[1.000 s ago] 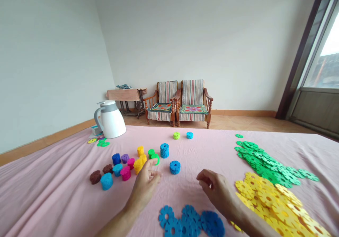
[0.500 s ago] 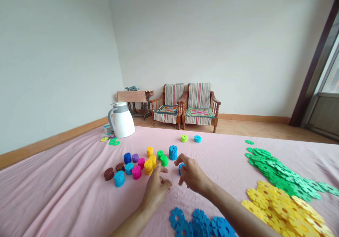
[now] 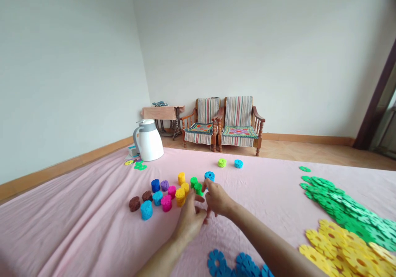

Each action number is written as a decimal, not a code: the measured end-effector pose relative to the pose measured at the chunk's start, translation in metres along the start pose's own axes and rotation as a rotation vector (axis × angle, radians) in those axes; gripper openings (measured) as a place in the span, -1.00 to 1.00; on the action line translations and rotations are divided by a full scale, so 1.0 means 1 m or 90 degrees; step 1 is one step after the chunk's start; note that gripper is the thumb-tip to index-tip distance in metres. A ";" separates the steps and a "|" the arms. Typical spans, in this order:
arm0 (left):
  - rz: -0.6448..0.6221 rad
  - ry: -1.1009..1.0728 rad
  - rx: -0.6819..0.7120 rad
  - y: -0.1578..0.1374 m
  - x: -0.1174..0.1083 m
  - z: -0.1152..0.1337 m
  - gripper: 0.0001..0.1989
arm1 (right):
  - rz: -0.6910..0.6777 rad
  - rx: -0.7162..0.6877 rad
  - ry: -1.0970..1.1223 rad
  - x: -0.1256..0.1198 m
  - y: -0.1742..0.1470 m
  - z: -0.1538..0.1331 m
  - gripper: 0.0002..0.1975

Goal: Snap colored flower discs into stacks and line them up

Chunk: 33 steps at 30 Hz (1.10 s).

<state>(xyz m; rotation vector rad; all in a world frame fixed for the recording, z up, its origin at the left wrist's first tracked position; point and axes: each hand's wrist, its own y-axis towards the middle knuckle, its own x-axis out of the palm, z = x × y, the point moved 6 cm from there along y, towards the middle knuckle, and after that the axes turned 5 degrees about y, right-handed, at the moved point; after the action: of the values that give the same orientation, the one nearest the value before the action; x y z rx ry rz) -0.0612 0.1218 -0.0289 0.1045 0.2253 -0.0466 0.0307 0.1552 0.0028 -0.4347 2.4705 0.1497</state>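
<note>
My left hand (image 3: 191,215) is over the pink cloth, thumb and index finger apart, with nothing visible between them. Close against it on the right is my right hand (image 3: 218,199), its fingers bent inward; what they hold, if anything, is hidden. Just beyond the right hand stands a stack of blue flower-shaped discs (image 3: 209,175), partly covered by it. Green disc stacks (image 3: 198,188) are behind the fingertips. Yellow disc stacks (image 3: 180,196) stand left of them, then pink (image 3: 166,203), light blue (image 3: 146,210), dark blue (image 3: 155,185), purple (image 3: 164,185) and brown ones (image 3: 134,203).
Loose blue discs (image 3: 217,262) lie near me, with yellow (image 3: 340,248) and green piles (image 3: 337,198) at right. A lime stack (image 3: 222,163) and a blue stack (image 3: 238,164) stand farther back. A white jug (image 3: 150,145) is at back left. Wooden chairs (image 3: 239,124) stand beyond the cloth.
My right hand has moved left, closer to my left hand. The blue piece seen beside its fingers before is now hidden. The view has turned slightly left.
</note>
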 end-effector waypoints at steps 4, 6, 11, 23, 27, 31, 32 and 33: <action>-0.011 -0.020 0.012 0.000 0.002 0.007 -0.57 | 0.002 -0.004 -0.016 0.005 0.009 0.002 -0.78; -0.008 -0.024 0.015 -0.001 0.003 0.010 -0.58 | 0.010 -0.008 -0.029 0.007 0.012 0.004 -0.81; -0.004 -0.030 0.010 0.000 0.003 0.015 -0.58 | 0.045 -0.015 -0.064 0.006 0.016 0.003 -0.87; -0.011 -0.015 0.027 0.000 0.004 0.016 -0.62 | 0.070 -0.010 -0.088 0.007 0.019 0.006 -0.90; -0.011 -0.007 0.026 0.000 0.004 0.017 -0.63 | 0.067 0.003 -0.079 0.007 0.018 0.007 -0.90; -0.021 -0.006 0.029 0.000 0.005 0.017 -0.60 | 0.059 0.015 -0.063 0.007 0.017 0.006 -0.90; -0.024 -0.007 0.026 0.000 0.005 0.015 -0.60 | 0.056 0.018 -0.058 0.006 0.016 0.005 -0.89; -0.023 -0.008 0.020 0.000 0.005 0.013 -0.58 | 0.053 0.022 -0.053 0.005 0.014 0.004 -0.87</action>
<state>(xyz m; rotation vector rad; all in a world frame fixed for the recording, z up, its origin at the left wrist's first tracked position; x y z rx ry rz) -0.0539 0.1203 -0.0173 0.1307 0.2142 -0.0874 0.0243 0.1679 -0.0033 -0.3049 2.4074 0.1567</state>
